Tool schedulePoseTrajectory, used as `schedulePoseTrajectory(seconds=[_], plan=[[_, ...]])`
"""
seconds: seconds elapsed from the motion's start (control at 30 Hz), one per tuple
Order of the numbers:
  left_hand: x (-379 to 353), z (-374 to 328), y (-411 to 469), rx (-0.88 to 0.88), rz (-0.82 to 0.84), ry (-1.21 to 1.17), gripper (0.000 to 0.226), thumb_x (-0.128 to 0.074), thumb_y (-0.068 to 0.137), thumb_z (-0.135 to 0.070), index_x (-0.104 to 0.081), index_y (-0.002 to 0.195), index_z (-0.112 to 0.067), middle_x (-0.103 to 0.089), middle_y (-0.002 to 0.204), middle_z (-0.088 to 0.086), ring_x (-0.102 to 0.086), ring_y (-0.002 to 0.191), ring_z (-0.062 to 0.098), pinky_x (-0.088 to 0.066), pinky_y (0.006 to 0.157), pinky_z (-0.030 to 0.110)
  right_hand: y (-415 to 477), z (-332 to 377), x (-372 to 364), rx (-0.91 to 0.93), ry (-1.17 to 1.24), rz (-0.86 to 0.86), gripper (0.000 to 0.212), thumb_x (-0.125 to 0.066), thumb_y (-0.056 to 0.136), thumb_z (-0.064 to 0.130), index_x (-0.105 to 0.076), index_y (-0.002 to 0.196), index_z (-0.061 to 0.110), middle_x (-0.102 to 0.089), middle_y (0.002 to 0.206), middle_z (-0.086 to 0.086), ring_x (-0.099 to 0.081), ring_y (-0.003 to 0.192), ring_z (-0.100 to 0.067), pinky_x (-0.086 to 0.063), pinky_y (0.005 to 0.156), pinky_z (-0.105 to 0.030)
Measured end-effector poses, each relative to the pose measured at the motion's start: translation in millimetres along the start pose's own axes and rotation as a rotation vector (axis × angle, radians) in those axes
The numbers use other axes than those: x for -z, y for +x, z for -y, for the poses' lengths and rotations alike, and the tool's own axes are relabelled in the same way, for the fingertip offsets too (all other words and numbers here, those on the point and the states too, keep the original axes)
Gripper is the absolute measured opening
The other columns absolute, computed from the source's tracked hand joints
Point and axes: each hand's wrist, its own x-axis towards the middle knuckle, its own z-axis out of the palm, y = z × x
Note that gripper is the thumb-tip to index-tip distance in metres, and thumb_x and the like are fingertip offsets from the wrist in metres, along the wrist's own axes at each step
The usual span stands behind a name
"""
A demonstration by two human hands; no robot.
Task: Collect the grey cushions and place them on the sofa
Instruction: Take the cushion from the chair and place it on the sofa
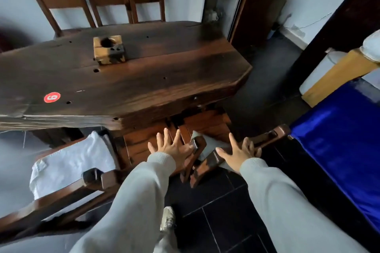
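The grey cushion [213, 146] lies on the seat of a wooden chair [267, 138] pushed in at the near end of the table [144, 80], and only a wedge of it shows between the dark pieces of the chair's frame. The left hand [174, 149] is just left of that wedge, fingers straight and spread, holding nothing, its thumb side close against a frame post. The right hand [239, 155] is just right of it, also spread and empty, stretched over the chair's top rail; whether it touches the rail cannot be told. The hands are apart, with the cushion and frame between them, and neither is on the cushion. The table's edge hangs over the chair ahead, closing in the far side. To the left, close by, a second chair [98, 178] carries a white cushion [72, 162]. To the right, a surface covered in blue cloth [339, 139] runs close beside the chair's rail. Behind the chair, the dark tiled floor [216, 222] lies bare between the person's sleeves, with one shoe [167, 219] on it. On the table stand a wooden block [109, 49] and a red sticker [52, 97]; three chairs [107, 0] line its far side.
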Motion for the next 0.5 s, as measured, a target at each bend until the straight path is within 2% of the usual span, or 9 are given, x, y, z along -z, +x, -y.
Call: schedulePoseTrajectory(seconds=[0.13, 0.3, 0.43, 0.5], plan=[[11.3, -17.6, 62.6, -0.055, 0.096, 0.129, 0.079, -0.022, 0.092, -0.082, 0.003, 0.161, -0.053, 0.022, 0.173, -0.001, 0.022, 0.158, 0.036, 0.005, 0.119, 0.071, 52.4, 5.3, 14.3, -0.044, 0.020, 0.021, 0.090, -0.023, 0.090, 0.088, 0.004, 0.164, 0.046, 0.008, 0.175, -0.017, 0.010, 0.161, -0.036, 0.009, 0.124, -0.061], [16.9, -45.9, 129.2, 0.017, 0.202, 0.038, 0.074, -0.023, 0.097, -0.074, 0.003, 0.162, -0.049, 0.015, 0.175, 0.001, 0.016, 0.159, 0.034, 0.003, 0.121, 0.067, 125.1, 1.3, 18.4, -0.077, 0.061, 0.115, 0.089, -0.020, 0.091, 0.087, 0.002, 0.166, 0.044, 0.002, 0.174, -0.020, 0.001, 0.161, -0.036, 0.004, 0.126, -0.057], [9.1, -54.2, 160.4, -0.081, 0.282, 0.214, 0.072, -0.040, 0.105, -0.052, 0.001, 0.164, -0.045, 0.019, 0.174, 0.002, 0.015, 0.158, 0.040, -0.008, 0.120, 0.073, 176.5, -4.5, 22.4, -0.150, 0.210, 0.161, 0.088, -0.025, 0.093, 0.084, -0.007, 0.166, 0.040, -0.010, 0.173, -0.022, -0.013, 0.159, -0.038, -0.005, 0.126, -0.055], [-4.8, -68.8, 193.3, -0.069, 0.317, 0.232, 0.074, -0.044, 0.106, -0.042, 0.002, 0.164, -0.043, 0.021, 0.173, 0.002, 0.014, 0.158, 0.043, -0.010, 0.119, 0.074, 230.3, -13.5, 18.7, -0.207, 0.341, 0.222, 0.087, -0.027, 0.094, 0.083, -0.008, 0.167, 0.039, -0.013, 0.173, -0.021, -0.021, 0.156, -0.042, -0.013, 0.126, -0.058]])
